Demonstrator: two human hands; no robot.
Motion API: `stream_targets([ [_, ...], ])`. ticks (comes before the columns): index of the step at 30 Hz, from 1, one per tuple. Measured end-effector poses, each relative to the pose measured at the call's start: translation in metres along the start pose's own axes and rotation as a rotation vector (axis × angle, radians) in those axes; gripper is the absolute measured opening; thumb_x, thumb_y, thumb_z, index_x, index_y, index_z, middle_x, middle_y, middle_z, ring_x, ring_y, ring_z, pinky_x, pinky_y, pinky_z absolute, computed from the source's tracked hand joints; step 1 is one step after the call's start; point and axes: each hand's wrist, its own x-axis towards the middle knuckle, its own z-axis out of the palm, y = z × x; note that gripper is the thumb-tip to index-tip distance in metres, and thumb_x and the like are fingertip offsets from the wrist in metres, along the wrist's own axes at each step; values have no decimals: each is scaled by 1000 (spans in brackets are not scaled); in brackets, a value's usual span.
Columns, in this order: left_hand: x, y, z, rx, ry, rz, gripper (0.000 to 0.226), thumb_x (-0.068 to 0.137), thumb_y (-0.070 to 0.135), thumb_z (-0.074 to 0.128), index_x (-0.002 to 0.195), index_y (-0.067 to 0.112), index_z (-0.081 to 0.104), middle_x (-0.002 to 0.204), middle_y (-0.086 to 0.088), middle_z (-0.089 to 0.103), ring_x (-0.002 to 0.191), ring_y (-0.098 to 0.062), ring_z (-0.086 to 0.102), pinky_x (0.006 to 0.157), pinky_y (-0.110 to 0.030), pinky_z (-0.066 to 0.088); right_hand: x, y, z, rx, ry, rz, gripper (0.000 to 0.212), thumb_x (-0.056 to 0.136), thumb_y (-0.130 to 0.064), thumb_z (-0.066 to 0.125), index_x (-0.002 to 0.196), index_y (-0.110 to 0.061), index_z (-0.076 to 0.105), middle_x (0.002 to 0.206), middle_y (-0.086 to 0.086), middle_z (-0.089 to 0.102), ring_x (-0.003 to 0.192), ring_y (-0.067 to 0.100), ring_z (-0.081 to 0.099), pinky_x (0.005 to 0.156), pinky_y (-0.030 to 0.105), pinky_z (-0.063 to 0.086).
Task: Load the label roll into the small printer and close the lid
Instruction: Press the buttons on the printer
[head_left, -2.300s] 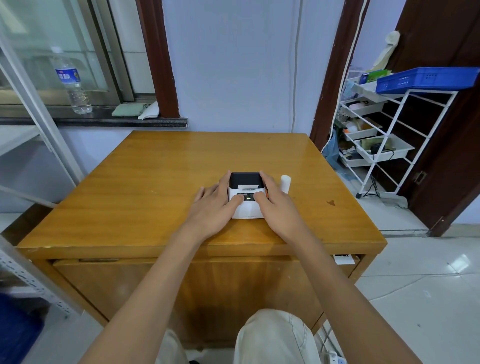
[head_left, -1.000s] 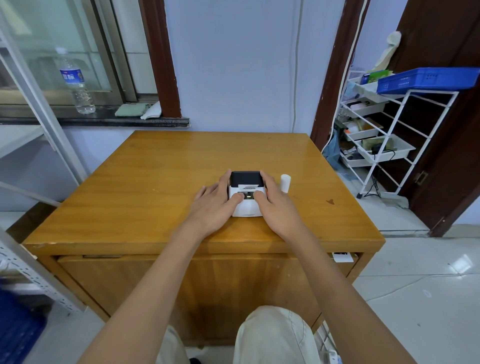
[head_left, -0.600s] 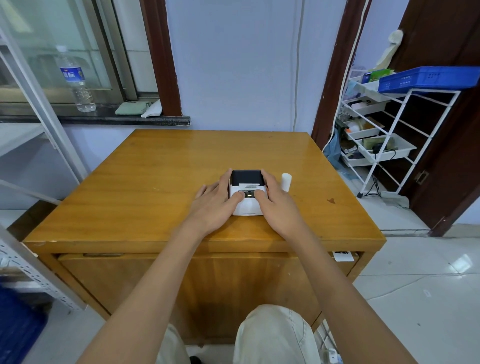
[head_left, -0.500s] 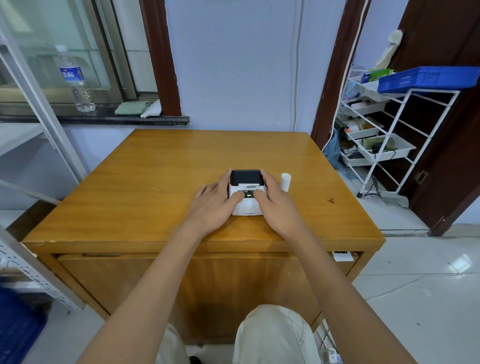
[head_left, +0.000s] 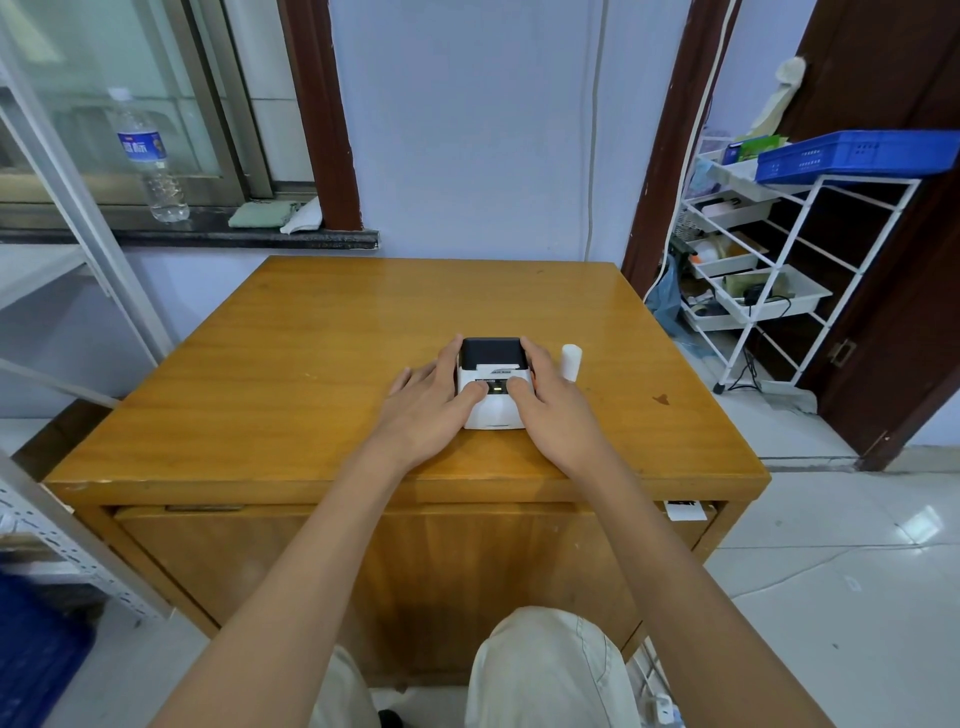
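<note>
Head view, frame centre: my left hand (head_left: 423, 402) and right hand (head_left: 553, 410) clasp the shut printer (head_left: 492, 384); the roll (head_left: 570, 362) waits unloaded.

White printer (head_left: 492, 410) with black lid, white label roll (head_left: 571, 362), honey-brown table (head_left: 311, 364), blue crate (head_left: 852, 156).

The small printer (head_left: 492, 384), a white box with a black lid at its far end, is sitting flat on the wooden table, near the front edge, with its lid lying closed and a small lit panel showing on its top face. The label roll (head_left: 571, 362), a narrow white cylinder, is standing upright on the table just to the right of the printer, apart from it.
</note>
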Motion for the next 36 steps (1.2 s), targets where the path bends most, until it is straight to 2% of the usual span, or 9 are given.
stream_targets([
  [20, 0, 0, 0, 16, 8, -2, 72, 103, 47, 32, 167, 30, 3, 166, 3, 40, 155, -12, 27, 129, -40, 8, -1, 0, -1, 29, 14, -8, 64, 106, -42, 39, 167, -32, 21, 164, -6, 45, 141, 20, 50, 112, 46, 45],
  [36, 1, -2, 1, 26, 13, 8, 73, 102, 48, 32, 167, 31, 3, 169, 4, 36, 155, -13, 28, 129, -41, 9, 1, 4, 2, 28, 20, -3, 65, 104, -45, 38, 166, -34, 20, 154, 2, 55, 130, 24, 58, 104, 45, 50],
])
